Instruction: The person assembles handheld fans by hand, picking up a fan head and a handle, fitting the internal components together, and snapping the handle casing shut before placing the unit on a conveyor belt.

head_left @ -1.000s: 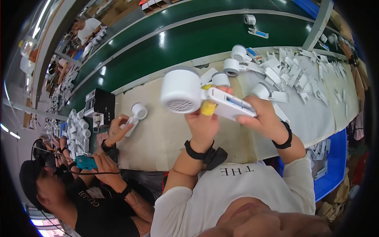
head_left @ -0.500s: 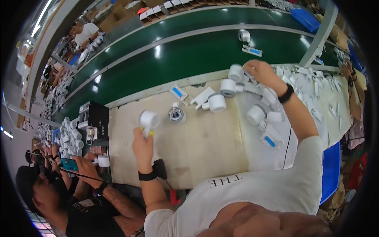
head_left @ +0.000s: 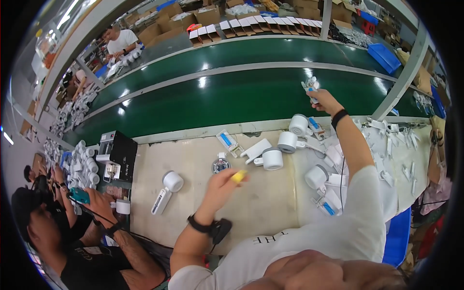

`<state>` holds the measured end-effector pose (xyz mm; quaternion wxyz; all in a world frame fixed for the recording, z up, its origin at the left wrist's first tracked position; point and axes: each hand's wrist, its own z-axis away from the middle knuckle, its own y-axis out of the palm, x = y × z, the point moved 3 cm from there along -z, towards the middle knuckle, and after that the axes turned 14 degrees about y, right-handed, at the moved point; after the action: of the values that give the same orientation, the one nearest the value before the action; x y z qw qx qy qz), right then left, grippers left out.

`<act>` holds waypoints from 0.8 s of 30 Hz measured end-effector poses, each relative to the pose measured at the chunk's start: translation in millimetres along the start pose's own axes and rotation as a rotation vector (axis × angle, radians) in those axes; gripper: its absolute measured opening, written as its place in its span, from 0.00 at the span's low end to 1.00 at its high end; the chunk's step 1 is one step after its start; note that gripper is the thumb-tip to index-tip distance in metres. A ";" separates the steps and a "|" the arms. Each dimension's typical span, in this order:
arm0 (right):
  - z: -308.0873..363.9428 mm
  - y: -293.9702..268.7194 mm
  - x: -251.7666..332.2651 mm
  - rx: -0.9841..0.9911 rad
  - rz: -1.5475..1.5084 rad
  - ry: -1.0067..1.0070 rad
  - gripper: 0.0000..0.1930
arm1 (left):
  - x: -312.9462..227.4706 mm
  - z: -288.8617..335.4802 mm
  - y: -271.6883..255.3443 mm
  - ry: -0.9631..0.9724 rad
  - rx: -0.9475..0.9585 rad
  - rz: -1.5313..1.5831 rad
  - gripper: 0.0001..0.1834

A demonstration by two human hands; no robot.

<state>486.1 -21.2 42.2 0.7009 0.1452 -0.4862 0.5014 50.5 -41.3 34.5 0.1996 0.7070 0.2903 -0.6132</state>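
My right hand point(head_left: 327, 102) reaches over the green conveyor belt point(head_left: 251, 96), its fingers closed on a white plastic part with a blue strip point(head_left: 311, 89). Over the bench, my left hand point(head_left: 220, 191) has its fingers partly stretched out, yellow covers on the fingertips, and seems to hold nothing; it is slightly blurred. Left of it lies a white round-headed unit with a flat arm point(head_left: 172, 181). Just beyond that hand sits an open round housing with wires inside point(head_left: 221, 164). Several white round-headed units point(head_left: 272, 159) lie farther right, near a blue-striped part point(head_left: 229, 142).
A black machine point(head_left: 116, 157) stands at the bench's left end. Beside me a co-worker point(head_left: 72, 241) holds a teal power tool point(head_left: 79, 195). White parts point(head_left: 386, 145) are heaped on the right, near a metal post point(head_left: 403, 72). A blue bin point(head_left: 398, 237) sits low right.
My left hand has let go of the white round-headed unit, now lying on the bench, and moved right. My right hand has moved onto the belt and taken the blue-striped part. The view has shifted.
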 end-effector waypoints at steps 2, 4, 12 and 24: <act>52.3 27.4 9.4 0.192 -0.095 -0.051 0.14 | -4.1 -31.7 32.8 -0.010 0.019 0.245 0.19; 115.9 53.6 8.7 0.368 -0.116 -0.111 0.14 | 5.2 -57.3 56.3 0.039 -0.050 0.506 0.23; 258.7 117.6 -50.1 0.209 0.222 -0.223 0.24 | -16.6 -50.5 109.8 0.168 -0.231 0.474 0.20; 293.4 76.5 -88.4 0.057 0.035 -0.729 0.40 | -52.0 -6.0 96.5 -0.077 0.142 1.048 0.21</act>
<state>262.1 -238.7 89.6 0.4688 0.3254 -0.6922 0.4419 114.1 -118.6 79.5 0.4415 0.7460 -0.1517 -0.4749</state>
